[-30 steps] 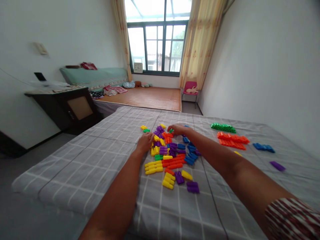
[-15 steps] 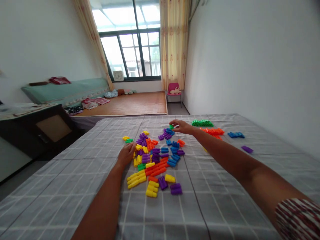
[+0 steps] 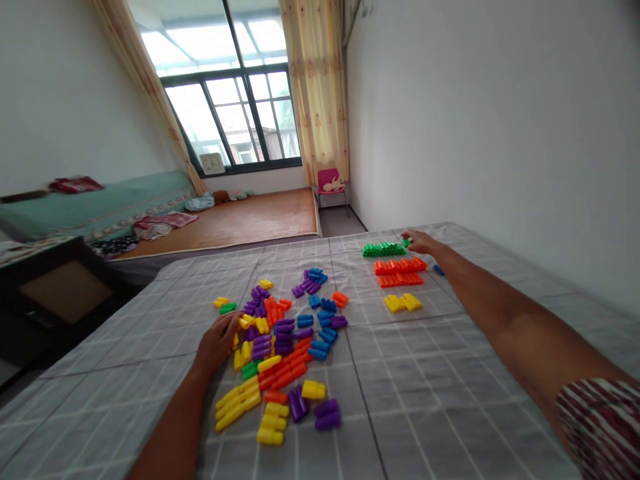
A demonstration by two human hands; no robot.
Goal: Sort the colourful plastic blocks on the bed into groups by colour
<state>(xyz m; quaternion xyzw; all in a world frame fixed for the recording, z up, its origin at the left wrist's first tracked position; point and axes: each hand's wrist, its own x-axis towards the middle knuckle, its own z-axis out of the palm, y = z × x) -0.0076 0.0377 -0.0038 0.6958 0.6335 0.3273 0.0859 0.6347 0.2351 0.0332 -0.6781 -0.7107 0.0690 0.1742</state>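
My right hand point(image 3: 420, 241) pinches a small green piece point(image 3: 406, 243) at the right end of the row of green pieces point(image 3: 383, 249). Nearer to me lie rows of orange pieces point(image 3: 400, 273) and two yellow clusters point(image 3: 403, 303). My left hand point(image 3: 220, 337) rests at the left edge of a mixed pile, its fingertips on a yellow piece point(image 3: 246, 321). The pile holds purple pieces point(image 3: 256, 301), blue pieces point(image 3: 320, 349), orange pieces point(image 3: 285, 370) and yellow pieces point(image 3: 238, 403). My right forearm partly hides a blue piece point(image 3: 439, 269).
A grey checked cloth point(image 3: 430, 413) covers the surface. Beyond it stand a bed with a brown mat point(image 3: 250, 217), a pink chair point(image 3: 330, 183) and, at left, a dark cabinet point(image 3: 60, 293). A white wall runs along the right.
My right hand has moved right with the green piece, from beside the pile to the green row. My left hand stays at the pile. The view has turned to the right.
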